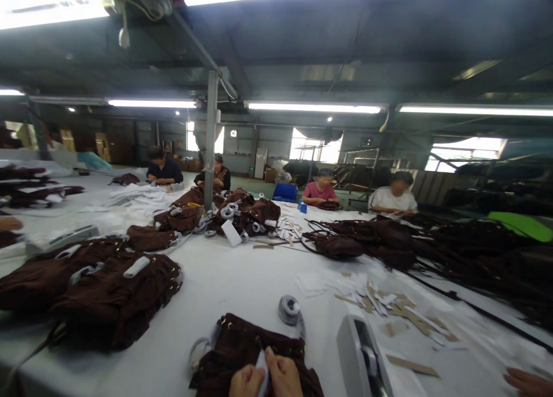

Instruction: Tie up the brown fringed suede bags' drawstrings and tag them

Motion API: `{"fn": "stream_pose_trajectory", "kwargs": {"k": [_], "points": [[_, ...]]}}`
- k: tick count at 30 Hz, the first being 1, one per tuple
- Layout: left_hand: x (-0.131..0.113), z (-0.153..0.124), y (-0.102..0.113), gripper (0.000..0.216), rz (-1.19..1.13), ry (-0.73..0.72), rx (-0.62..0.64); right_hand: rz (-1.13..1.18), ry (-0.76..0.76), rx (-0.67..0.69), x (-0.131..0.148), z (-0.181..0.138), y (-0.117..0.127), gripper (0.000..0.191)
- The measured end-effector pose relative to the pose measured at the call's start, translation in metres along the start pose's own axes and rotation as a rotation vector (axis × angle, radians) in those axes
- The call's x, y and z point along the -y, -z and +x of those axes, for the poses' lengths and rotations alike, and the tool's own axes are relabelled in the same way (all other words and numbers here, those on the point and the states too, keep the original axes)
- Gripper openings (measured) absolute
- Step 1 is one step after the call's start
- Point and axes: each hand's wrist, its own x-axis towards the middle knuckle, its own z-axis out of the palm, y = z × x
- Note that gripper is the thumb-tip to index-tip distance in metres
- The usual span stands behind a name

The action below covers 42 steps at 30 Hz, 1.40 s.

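Note:
A dark brown fabric bag [235,342] with metal eyelets lies on the white table right in front of me. My left hand [247,381] pinches a narrow white wrapped piece [261,368] on top of the bag. From the other side, the closed fingers of my right hand [283,373] grip the same white piece. What is inside that wrapping is hidden. A strap wound in grey-white wrapping [288,309] curls out beyond the bag's upper right edge. Another wrapped loop [199,351] sticks out at its left.
A grey tape dispenser [363,351] stands close on my right, near scattered paper and cardboard strips [400,307]. Brown bags [121,293] are piled at left, with more piles beyond. Another person's hand [529,381] shows at lower right. Several people sit across the table.

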Motion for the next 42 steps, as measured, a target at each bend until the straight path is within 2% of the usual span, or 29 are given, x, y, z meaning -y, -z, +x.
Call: {"fn": "stream_pose_trajectory", "kwargs": {"k": [12, 16, 20, 26, 34, 37, 39, 41, 42], "points": [[-0.016, -0.017, 0.001, 0.04, 0.015, 0.055, 0.02, -0.055, 0.044, -0.011, 0.001, -0.004, 0.001, 0.061], [-0.016, -0.017, 0.005, 0.04, 0.001, 0.081, 0.073, -0.106, 0.043, -0.049, 0.005, -0.007, 0.003, 0.061], [-0.013, -0.018, 0.005, 0.042, 0.003, 0.1, 0.071, -0.109, 0.024, -0.094, 0.004, -0.011, 0.003, 0.058], [-0.013, -0.022, 0.007, 0.048, -0.007, 0.117, 0.083, -0.066, -0.003, -0.149, 0.007, -0.024, 0.006, 0.057], [-0.012, -0.019, 0.008, 0.048, 0.01, 0.11, 0.086, 0.095, -0.024, -0.159, 0.011, -0.042, 0.022, 0.054], [-0.013, -0.02, 0.008, 0.047, -0.004, 0.116, 0.092, 0.152, -0.034, -0.159, 0.016, -0.058, 0.041, 0.055], [-0.018, -0.024, 0.009, 0.046, -0.02, 0.123, 0.099, 0.146, -0.026, -0.22, 0.023, -0.073, 0.069, 0.052], [-0.023, -0.029, 0.011, 0.044, -0.025, 0.126, 0.095, 0.099, -0.016, -0.378, 0.032, -0.086, 0.109, 0.047], [-0.025, -0.032, 0.012, 0.043, -0.022, 0.13, 0.093, 0.074, -0.016, -0.51, 0.035, -0.092, 0.131, 0.048]]}}
